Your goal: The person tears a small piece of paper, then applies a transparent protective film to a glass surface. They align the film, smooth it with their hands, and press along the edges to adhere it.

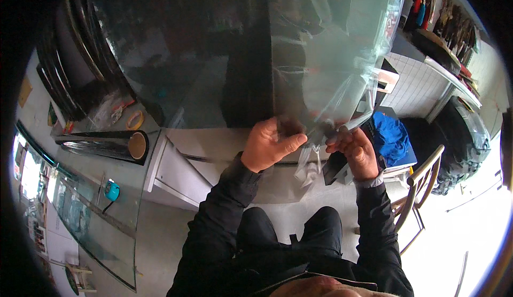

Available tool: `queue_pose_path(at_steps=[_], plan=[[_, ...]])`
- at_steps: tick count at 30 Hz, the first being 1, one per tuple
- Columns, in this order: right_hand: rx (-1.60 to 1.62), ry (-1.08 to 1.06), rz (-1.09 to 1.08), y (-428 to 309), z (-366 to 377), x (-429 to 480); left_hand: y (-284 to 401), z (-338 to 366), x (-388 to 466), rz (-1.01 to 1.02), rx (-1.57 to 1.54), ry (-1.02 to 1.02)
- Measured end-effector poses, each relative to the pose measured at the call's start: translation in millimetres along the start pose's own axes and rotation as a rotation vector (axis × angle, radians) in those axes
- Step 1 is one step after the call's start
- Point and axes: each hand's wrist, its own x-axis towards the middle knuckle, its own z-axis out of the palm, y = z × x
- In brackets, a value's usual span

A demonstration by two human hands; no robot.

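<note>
A large dark, glossy sheet of film spreads before me, seemingly window tint. Along its right side runs a clear, wrinkled plastic film, crumpled where it gathers towards my hands. My left hand is at the sheet's near edge, thumb pointing right, its fingertips blurred behind the clear film. Beside it on the right, my right hand pinches the gathered clear film with bent fingers. A loose tail of clear film dangles below, between the two hands.
Left, a glass tabletop carries a teal tape measure, a dark film roll and a yellow tape roll. On the right are a blue cloth, a wooden chair and a large plastic-wrapped black object.
</note>
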Motion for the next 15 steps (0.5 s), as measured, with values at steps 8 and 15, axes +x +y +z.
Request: queue_pose_path(at_steps=[8,15], plan=[[0.236,-0.021,0.017,29.9,47.1,4.0,-8.2,-3.4,-4.2,0.036,0.004,-0.046],[-0.133,0.049,0.117,1.0,85.9,-2.7,-15.8,3.4,-16.1,-0.024,-0.021,0.064]])
